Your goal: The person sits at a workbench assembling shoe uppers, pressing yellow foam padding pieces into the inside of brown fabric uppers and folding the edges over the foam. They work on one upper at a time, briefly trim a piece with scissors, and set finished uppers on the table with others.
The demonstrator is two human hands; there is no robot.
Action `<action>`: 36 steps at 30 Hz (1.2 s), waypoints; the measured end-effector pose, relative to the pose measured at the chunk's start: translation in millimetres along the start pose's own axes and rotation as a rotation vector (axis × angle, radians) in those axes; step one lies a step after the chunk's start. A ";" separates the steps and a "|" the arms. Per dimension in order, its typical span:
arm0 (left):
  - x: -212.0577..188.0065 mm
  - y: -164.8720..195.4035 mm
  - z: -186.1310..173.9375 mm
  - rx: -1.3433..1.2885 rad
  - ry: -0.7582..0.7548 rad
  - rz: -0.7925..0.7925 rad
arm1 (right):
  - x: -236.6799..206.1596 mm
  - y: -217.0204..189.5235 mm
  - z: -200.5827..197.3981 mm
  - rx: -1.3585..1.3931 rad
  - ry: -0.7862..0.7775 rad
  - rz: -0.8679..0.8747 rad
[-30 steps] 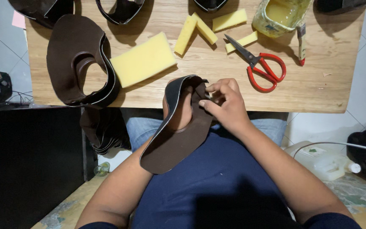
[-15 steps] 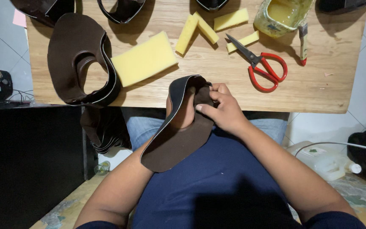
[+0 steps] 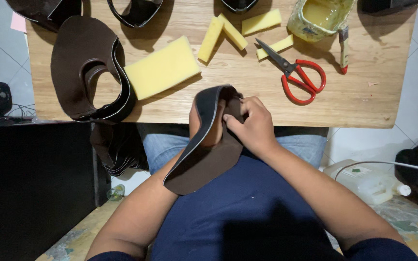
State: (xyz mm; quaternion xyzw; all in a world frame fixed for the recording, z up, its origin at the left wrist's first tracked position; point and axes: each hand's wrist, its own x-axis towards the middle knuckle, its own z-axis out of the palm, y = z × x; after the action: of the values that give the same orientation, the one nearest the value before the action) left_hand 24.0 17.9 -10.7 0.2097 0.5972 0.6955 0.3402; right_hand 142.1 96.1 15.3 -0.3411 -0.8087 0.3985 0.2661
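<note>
Versus half second ago: right hand (image 3: 253,126) shifted slightly, fingers now pinching nearer top fold; dark brown curved leather piece (image 3: 208,145) barely moved. Leather piece: matte brown face, pale edge line along curve, upper end folded over, lower end hanging toward lap. Held above lap, just off near edge of light wooden table (image 3: 364,104). Left hand (image 3: 204,126) mostly hidden behind piece, supporting it from within; right hand closed on fold. Red-handled scissors (image 3: 296,72) and yellow foam block (image 3: 162,67) lie apart on table.
</note>
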 end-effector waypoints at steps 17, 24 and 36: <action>-6.4 14.3 4.4 -0.298 -0.005 -0.201 | 0.3 15.6 5.5 0.433 -0.126 0.368; -1.4 29.9 -7.0 0.022 -0.156 -0.109 | 2.6 20.3 -2.0 0.408 -0.228 0.356; -1.4 24.1 -11.2 -0.306 -0.221 -0.280 | 3.0 21.8 -16.9 0.248 -0.166 0.425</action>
State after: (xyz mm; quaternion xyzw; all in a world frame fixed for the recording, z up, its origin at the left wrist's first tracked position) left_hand 11.7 7.8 10.7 0.1456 0.4671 0.6967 0.5246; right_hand 159.5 116.0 7.0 -0.4344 -0.6828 0.5682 0.1490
